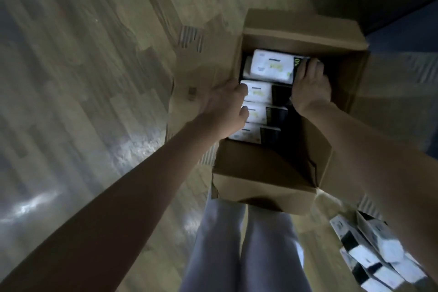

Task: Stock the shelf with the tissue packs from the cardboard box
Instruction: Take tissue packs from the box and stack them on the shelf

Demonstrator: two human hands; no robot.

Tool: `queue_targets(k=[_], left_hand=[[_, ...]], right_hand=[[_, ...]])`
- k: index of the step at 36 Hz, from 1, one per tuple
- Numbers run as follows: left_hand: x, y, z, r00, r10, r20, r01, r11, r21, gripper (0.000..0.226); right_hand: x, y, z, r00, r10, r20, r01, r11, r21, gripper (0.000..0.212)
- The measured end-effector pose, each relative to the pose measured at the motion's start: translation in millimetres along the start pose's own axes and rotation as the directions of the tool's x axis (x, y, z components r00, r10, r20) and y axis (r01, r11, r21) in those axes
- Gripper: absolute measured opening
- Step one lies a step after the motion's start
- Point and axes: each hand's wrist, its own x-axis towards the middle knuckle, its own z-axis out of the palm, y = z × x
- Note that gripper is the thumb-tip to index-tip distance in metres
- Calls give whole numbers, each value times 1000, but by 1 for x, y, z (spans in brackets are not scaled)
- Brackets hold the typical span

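Note:
An open cardboard box stands on the floor in front of my legs. Inside lie several white and black tissue packs in a row, with one pack at the far end, tilted. My left hand reaches into the box from the left, fingers curled round the white ends of the stacked packs. My right hand is in the box on the right, fingers bent over the dark end of the far pack. The picture is blurred by motion.
More tissue packs lie in a loose pile on the wooden floor at the lower right. The box flaps stand open. My legs in pale trousers are just behind the box. A blue surface lies at far right.

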Motion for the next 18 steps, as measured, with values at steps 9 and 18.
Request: queue_targets(k=[9, 18], left_hand=[[-1, 4, 0, 1000, -22, 19, 22, 1000, -9, 30], [-38, 31, -54, 987, -105, 124, 121, 985, -125, 34]], right_hand=[[-17, -10, 4, 987, -108, 122, 97, 991, 97, 78], [-122, 24, -72, 952, -86, 295, -108, 804, 585, 64]])
